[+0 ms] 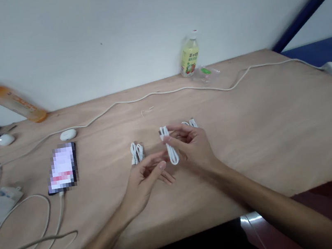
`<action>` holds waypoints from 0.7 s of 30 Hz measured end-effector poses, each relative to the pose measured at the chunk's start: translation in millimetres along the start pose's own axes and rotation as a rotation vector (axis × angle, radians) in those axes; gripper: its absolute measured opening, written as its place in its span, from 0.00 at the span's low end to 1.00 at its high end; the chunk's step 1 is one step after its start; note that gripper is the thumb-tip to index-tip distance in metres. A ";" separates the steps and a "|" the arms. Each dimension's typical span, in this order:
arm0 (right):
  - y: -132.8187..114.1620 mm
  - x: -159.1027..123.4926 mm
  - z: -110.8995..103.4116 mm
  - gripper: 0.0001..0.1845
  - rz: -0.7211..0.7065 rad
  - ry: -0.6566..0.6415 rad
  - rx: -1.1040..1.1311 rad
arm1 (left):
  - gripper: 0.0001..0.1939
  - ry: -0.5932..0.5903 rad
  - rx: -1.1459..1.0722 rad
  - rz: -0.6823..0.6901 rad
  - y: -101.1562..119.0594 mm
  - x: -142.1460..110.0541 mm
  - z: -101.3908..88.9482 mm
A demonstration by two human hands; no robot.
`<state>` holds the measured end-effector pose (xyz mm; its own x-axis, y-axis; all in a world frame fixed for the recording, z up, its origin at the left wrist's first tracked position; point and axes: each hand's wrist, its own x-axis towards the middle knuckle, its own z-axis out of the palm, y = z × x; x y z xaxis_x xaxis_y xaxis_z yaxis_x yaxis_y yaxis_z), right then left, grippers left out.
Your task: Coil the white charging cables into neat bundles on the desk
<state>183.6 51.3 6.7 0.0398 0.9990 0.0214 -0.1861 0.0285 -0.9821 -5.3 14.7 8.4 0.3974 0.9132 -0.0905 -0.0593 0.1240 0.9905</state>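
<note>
Between the thumb and fingers of my right hand (pixel 192 141) is a white charging cable (pixel 172 150), folded into a narrow bundle and raised above the table. My left hand (pixel 148 175) is just to its left, fingers apart, with nothing in its grasp. Behind the left hand lies a second coiled white cable bundle (pixel 137 151), its lower end hidden by that hand. Another white cable bundle (pixel 193 123) shows partly past the right hand, which covers the rest of it.
A phone (pixel 62 167) with a cord plugged in lies left, near a white earbud case (pixel 68 134). An orange drink bottle (pixel 14 103) leans on the wall; a yellow-green bottle (pixel 190 56) stands beside clear plastic packaging (pixel 206 73). A long white cord (pixel 152 95) crosses the wooden table (pixel 278 124).
</note>
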 end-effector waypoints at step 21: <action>-17.0 23.7 -43.0 0.07 -0.028 0.375 -1.093 | 0.09 0.693 0.592 0.231 -11.7 12.6 -23.0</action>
<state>229.9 73.0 15.8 0.3538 0.9200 0.1686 0.7608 -0.1782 -0.6241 -20.7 33.7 -6.6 -0.2110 0.9417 0.2621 0.4826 -0.1328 0.8657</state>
